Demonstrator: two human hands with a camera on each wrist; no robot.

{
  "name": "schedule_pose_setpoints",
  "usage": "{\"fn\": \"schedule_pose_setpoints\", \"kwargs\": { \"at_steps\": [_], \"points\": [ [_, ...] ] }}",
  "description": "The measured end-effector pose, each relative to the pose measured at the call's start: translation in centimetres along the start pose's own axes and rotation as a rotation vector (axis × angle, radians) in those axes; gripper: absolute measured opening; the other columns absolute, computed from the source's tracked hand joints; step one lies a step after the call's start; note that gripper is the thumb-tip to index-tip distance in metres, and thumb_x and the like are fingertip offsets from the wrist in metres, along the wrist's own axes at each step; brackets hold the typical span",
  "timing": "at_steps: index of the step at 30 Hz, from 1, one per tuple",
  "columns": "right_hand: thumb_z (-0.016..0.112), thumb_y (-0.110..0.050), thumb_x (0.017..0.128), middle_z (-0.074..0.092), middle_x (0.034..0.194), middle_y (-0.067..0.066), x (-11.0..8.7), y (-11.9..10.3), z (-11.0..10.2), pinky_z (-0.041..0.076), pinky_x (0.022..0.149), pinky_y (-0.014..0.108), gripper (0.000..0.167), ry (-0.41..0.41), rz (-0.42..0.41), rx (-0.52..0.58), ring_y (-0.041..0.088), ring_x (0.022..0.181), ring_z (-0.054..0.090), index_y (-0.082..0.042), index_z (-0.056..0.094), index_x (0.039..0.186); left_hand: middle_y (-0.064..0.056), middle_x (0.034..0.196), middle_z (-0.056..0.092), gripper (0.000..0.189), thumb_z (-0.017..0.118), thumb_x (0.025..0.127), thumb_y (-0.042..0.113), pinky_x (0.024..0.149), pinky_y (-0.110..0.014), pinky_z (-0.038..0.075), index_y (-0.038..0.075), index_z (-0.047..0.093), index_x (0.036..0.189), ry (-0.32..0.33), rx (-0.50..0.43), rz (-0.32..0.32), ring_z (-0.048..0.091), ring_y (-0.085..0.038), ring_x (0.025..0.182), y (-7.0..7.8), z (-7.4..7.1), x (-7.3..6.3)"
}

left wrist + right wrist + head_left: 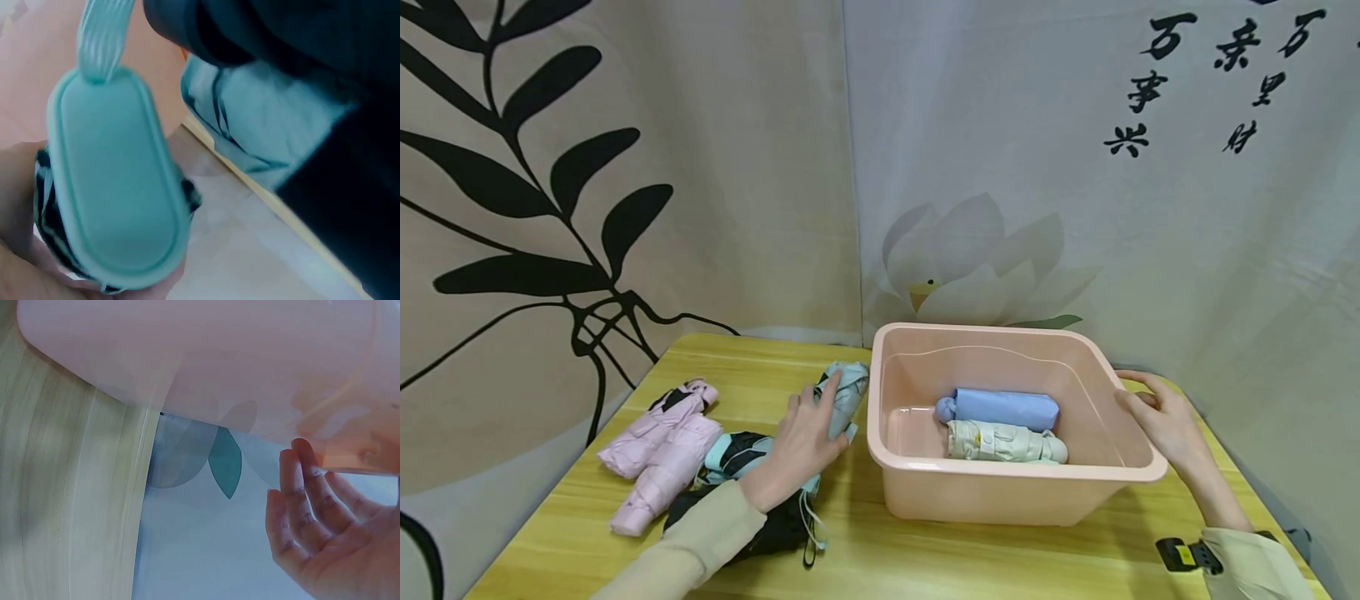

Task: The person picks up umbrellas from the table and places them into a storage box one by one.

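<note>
My left hand (pixel 805 429) holds a folded teal umbrella (pixel 850 393) just left of the pink plastic bin (pixel 985 493). In the left wrist view, a teal oval handle end (pixel 119 178) with a strap faces the camera, and fingers wrap the side beyond it. My right hand (pixel 1168 421) rests at the bin's right rim. From the right wrist, its fingers look loosely extended along the bin's outer wall. Inside the bin lie a folded blue umbrella (pixel 1007 408) and a pale green one (pixel 1003 442), side by side.
Two folded light-pink umbrellas (pixel 662 475) lie on the wooden table (pixel 992 562) at the left. Beside them, partly under my left forearm, are a black-and-teal folded item (pixel 737 450) and a black one (pixel 775 529) with cords. A printed curtain (pixel 760 167) hangs behind.
</note>
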State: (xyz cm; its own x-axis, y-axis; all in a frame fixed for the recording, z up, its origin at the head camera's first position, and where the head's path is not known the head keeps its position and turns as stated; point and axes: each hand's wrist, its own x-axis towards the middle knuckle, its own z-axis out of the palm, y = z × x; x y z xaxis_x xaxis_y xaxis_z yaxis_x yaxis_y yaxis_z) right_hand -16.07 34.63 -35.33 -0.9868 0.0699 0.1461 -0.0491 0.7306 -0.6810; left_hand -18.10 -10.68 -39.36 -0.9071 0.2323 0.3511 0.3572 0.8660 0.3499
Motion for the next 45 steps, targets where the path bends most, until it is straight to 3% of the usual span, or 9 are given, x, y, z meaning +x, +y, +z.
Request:
{"fn": "schedule_pose_setpoints", "kwargs": {
  "at_steps": [10, 25, 45],
  "points": [
    [0.044, -0.034, 0.100, 0.066, 0.108, 0.030, 0.1, 0.0, 0.0, 0.050, 0.061, 0.024, 0.051, -0.005, 0.004, 0.000, -0.004, 0.070, 0.061, -0.003, 0.040, 0.140, -0.034, 0.133, 0.045, 0.079, 0.076, 0.073, 0.008, 0.063, -0.050, 0.053, 0.012, 0.041, 0.143, 0.150, 0.023, 0.122, 0.056, -0.048, 0.096, -0.6, -0.9, 0.3],
    [0.043, -0.031, 0.100, 0.065, 0.110, 0.031, 0.2, 0.3, 0.1, 0.050, 0.061, 0.024, 0.050, -0.005, 0.007, 0.006, -0.004, 0.069, 0.061, -0.002, 0.039, 0.140, -0.028, 0.131, 0.048, 0.074, 0.073, 0.073, 0.005, 0.068, -0.050, 0.053, 0.015, 0.044, 0.140, 0.264, 0.035, 0.238, 0.057, -0.044, 0.097, -0.3, -2.8, 1.5],
    [0.043, -0.033, 0.100, 0.064, 0.111, 0.032, 0.0, 0.2, 0.1, 0.050, 0.061, 0.024, 0.051, -0.006, 0.002, 0.012, -0.005, 0.070, 0.061, -0.002, 0.039, 0.141, -0.022, 0.134, 0.048, 0.072, 0.073, 0.074, 0.007, 0.079, -0.051, 0.052, 0.020, 0.045, 0.139, 0.273, 0.020, 0.342, 0.057, -0.041, 0.102, 2.0, -4.6, 3.6]
  ]
}}
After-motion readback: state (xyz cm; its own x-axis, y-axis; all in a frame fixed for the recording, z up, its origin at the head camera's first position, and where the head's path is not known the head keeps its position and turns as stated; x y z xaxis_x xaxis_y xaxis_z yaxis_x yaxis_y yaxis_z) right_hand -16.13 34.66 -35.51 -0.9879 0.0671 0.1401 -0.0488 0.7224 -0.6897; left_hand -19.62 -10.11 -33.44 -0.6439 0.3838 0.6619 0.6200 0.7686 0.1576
